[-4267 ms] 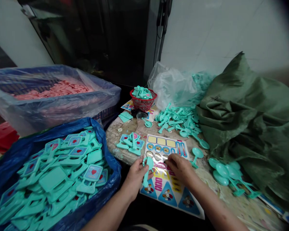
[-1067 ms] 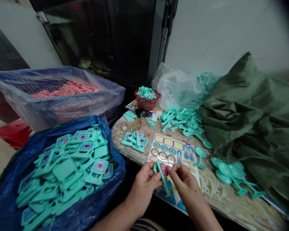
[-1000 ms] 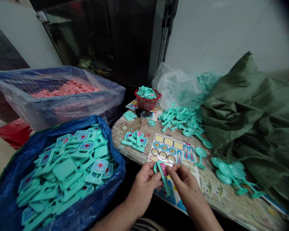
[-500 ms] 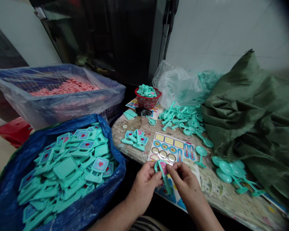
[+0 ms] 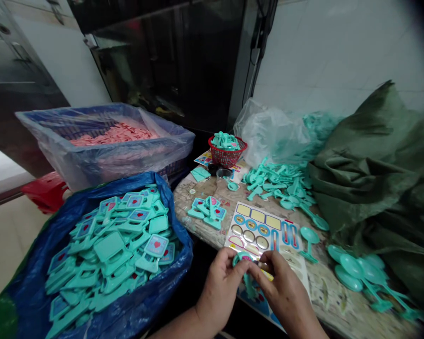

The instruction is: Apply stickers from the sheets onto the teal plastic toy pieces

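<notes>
Between my hands, over the table's near edge, is a small teal plastic toy piece (image 5: 248, 286) with a pink patterned sticker (image 5: 246, 258) on its head. My left hand (image 5: 215, 282) is closed round its left side. My right hand (image 5: 282, 285) is closed too, its thumb pressed against the sticker and the right side of the piece; the fingers partly hide it. Just beneath lies a sticker sheet (image 5: 243, 220) with yellow, blue and round designs. Several stickered teal pieces (image 5: 215, 214) form a small pile to its left, and a teal spoon-shaped piece (image 5: 308, 234) lies to its right.
On my left stands a blue bag (image 5: 178, 252) full of teal pieces, with a plastic-lined blue crate (image 5: 70, 153) of pink pieces behind. A red basket (image 5: 226, 157), a heap of teal pieces (image 5: 281, 181) and a dark green cloth (image 5: 371, 188) occupy the table's back and right.
The view has shifted, so everything sits farther right and slightly lower. My right thumb has moved onto the stickered head, and the toy piece has tilted, showing less of the pink sticker.
</notes>
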A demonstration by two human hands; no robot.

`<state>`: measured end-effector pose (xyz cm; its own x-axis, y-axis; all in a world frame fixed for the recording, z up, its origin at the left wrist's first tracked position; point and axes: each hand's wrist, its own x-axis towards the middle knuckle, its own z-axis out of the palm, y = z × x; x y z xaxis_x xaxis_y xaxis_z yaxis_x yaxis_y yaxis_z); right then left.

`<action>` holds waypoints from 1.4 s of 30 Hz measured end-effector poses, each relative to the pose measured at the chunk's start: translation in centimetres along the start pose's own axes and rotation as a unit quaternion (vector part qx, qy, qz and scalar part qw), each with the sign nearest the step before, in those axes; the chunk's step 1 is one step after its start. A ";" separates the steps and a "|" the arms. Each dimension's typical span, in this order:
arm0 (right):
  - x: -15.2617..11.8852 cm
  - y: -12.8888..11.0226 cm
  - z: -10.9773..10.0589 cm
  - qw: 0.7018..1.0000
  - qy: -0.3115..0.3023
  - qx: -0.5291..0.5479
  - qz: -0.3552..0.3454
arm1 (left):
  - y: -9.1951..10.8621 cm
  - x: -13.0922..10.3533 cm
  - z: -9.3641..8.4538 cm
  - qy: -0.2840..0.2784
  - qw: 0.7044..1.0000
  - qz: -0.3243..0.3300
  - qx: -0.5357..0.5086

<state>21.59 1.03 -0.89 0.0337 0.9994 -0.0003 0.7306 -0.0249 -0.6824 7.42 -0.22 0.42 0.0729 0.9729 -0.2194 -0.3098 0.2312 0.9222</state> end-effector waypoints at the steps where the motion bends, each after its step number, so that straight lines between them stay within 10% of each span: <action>1: 0.0 0.1 0.1 1.000 0.001 -0.016 -0.002 | -0.1 0.0 -0.2 0.002 1.000 0.001 0.014; 9: -0.3 2.3 -0.4 0.999 0.003 -0.049 -0.020 | 1.8 1.2 -2.4 0.004 0.997 0.027 0.070; 14: -1.4 4.4 -1.9 1.000 0.008 -0.019 0.011 | 5.4 6.9 -5.3 0.125 0.955 0.127 0.239; 20: 0.0 7.4 -5.8 0.997 0.066 -0.033 0.007 | 7.6 12.1 -6.9 0.128 0.890 0.130 0.417; 30: 1.3 10.9 -7.1 0.993 0.081 -0.074 0.038 | 4.7 7.7 -7.4 0.080 0.834 0.187 0.512; 42: 1.1 9.4 -6.1 0.997 0.037 -0.070 0.027 | 1.3 3.4 -5.4 0.062 0.880 0.191 0.430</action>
<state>32.69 1.76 -2.86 0.1211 0.9924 0.0230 0.8143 -0.0860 -0.5740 2.18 3.37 -0.89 -0.0012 0.9847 0.1742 0.5475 -0.1451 0.8241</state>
